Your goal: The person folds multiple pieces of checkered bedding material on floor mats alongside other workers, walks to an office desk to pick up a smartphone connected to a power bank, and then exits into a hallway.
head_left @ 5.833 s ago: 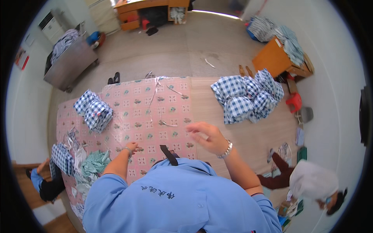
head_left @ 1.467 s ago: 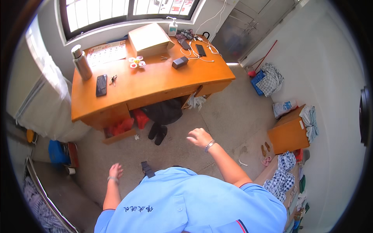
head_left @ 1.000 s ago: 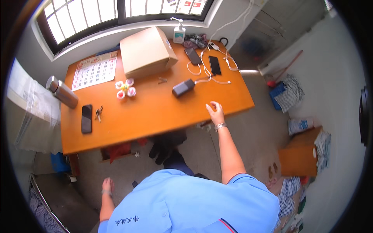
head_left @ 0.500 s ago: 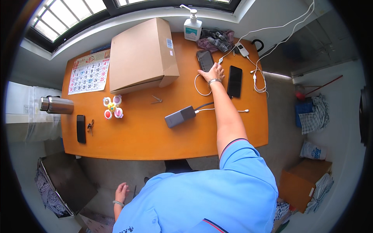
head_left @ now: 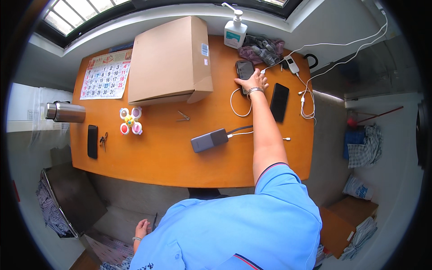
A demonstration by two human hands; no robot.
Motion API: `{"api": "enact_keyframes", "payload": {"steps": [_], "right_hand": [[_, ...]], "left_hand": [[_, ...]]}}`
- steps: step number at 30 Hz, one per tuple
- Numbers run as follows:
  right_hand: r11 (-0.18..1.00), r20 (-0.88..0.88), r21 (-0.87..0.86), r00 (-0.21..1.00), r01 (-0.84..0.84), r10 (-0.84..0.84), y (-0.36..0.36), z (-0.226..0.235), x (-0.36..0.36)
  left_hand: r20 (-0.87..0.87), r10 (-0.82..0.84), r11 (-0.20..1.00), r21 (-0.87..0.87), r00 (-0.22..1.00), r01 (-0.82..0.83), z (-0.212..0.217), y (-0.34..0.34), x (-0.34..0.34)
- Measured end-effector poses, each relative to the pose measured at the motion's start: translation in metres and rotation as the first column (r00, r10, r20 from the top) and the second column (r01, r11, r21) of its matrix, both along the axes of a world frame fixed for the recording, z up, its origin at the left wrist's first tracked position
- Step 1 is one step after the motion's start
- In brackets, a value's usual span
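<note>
My right hand (head_left: 254,81) reaches far across the orange desk (head_left: 162,162) and lies on the lower end of a black phone (head_left: 243,69), with a white cable (head_left: 238,104) looping below it. Whether the fingers grip the phone is not clear. A second black phone (head_left: 279,102) lies just right of my wrist. My left hand (head_left: 141,229) hangs low beside my body, loosely curled and holding nothing, next to a thin dark object (head_left: 154,220).
The desk carries a large cardboard box (head_left: 168,58), a calendar (head_left: 107,74), a pump bottle (head_left: 235,31), a grey power bank (head_left: 209,140), a colourful toy (head_left: 129,121), a steel flask (head_left: 65,112) and a third phone (head_left: 92,141). Checked cloths (head_left: 364,148) lie on the floor at right.
I turned from a patterned sheet with checked cloths to the orange desk. My right arm stretched forward and its hand came down on the phone. The left hand stayed low.
</note>
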State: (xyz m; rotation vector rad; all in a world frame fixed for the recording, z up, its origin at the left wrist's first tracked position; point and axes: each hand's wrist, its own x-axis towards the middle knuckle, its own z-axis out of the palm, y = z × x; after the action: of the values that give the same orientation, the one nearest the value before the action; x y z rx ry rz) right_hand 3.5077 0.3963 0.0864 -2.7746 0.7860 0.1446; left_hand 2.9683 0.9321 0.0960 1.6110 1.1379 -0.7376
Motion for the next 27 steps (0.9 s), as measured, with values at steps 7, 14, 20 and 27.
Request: {"api": "enact_keyframes", "payload": {"steps": [7, 14, 20, 27], "right_hand": [[0.999, 0.033, 0.024, 0.999, 0.040, -0.041, 0.005, 0.002, 0.000], [0.995, -0.007, 0.086, 0.999, 0.054, -0.053, 0.003, -0.003, 0.001], [0.997, 0.050, 0.074, 0.998, 0.023, -0.027, 0.020, 0.005, -0.020], [0.999, 0.518, 0.014, 0.855, -0.046, 0.032, 0.046, 0.015, -0.119]], "left_hand": [[0.029, 0.074, 0.997, -0.024, 0.997, -0.073, -0.006, -0.008, 0.009], [0.069, 0.065, 0.998, 0.001, 0.995, -0.065, 0.008, -0.014, 0.032], [0.057, 0.096, 0.995, -0.021, 0.994, -0.095, -0.007, 0.009, -0.017], [0.105, 0.115, 0.990, -0.093, 0.988, -0.105, -0.038, 0.041, -0.088]]}}
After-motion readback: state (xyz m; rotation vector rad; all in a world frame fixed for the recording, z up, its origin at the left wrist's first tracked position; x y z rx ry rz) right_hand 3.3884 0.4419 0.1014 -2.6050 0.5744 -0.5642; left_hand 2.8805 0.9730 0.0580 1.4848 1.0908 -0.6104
